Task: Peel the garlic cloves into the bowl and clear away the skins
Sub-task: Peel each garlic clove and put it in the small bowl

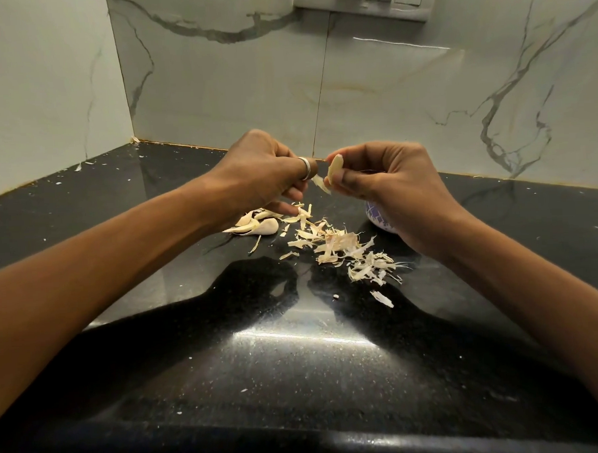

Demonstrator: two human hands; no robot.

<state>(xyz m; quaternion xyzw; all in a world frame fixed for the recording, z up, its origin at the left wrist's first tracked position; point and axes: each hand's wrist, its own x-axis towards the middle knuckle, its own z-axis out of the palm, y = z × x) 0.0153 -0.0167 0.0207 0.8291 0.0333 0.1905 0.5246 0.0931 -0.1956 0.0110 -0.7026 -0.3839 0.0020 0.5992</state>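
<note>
Black speckled bench (296,363) meets a marble-veined wall (387,85). Above the bench, the right hand (388,188) holds a pale garlic clove (334,168) in a tight grip between thumb and fingertips. The left hand (264,173), its grip curled, pinches a strip of skin (321,185) hanging off the clove. Loose skins (343,248) litter the bench beneath. Unpeeled cloves (256,224) lie under the left hand, and a patterned bowl (379,219) sits mostly hidden behind the right.

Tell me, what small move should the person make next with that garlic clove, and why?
Probably draw the left hand away to tear off the skin strip it pinches: the strip hangs from the lower end of the clove held in the right hand, so the clove looks not yet fully peeled for the bowl.
</note>
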